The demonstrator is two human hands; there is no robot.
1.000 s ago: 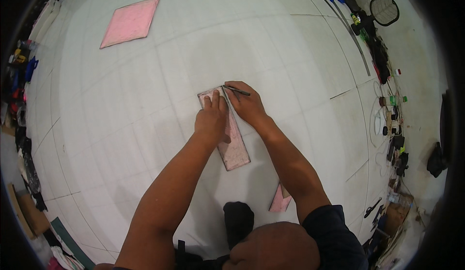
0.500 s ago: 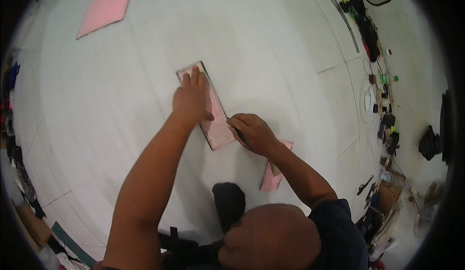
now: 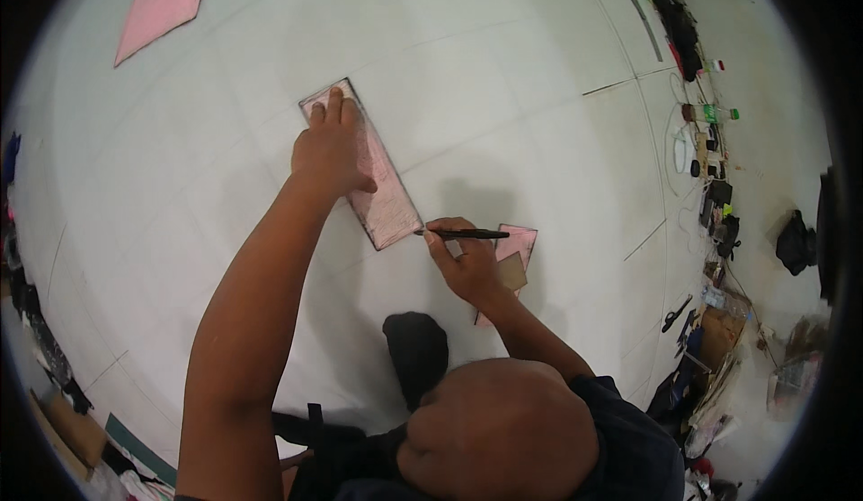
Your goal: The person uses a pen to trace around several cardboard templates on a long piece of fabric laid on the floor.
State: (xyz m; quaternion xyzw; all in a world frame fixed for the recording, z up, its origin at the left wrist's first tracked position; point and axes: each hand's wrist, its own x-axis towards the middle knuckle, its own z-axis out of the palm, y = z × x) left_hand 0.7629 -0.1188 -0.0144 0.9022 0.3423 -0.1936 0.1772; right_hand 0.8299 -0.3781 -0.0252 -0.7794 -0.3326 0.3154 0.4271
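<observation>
A pink rectangular strip (image 3: 393, 204) with dark-edged sides lies slantwise on a large white surface. My left hand (image 3: 328, 150) presses flat on its upper part, fingers stretched out and thumb apart. In my right hand (image 3: 469, 263) is a black pen (image 3: 472, 233), lying nearly level, its tip at the strip's lower right corner. Just beyond that hand lies a smaller pink piece (image 3: 520, 240) bearing a brown patch (image 3: 512, 272); my right wrist and forearm hide some of it.
Another pink four-sided piece (image 3: 164, 8) lies at the far left. Along the right edge runs a row of clutter, with a green-labelled bottle (image 3: 712, 114), black scissors (image 3: 676, 314) and cardboard (image 3: 722, 335). A dark-covered foot or knee (image 3: 416, 357) rests near me.
The pen tip has travelled down the strip's right long edge to its lower corner, and the pen has swung nearly level. My left hand stays on the strip. The view has shifted slightly.
</observation>
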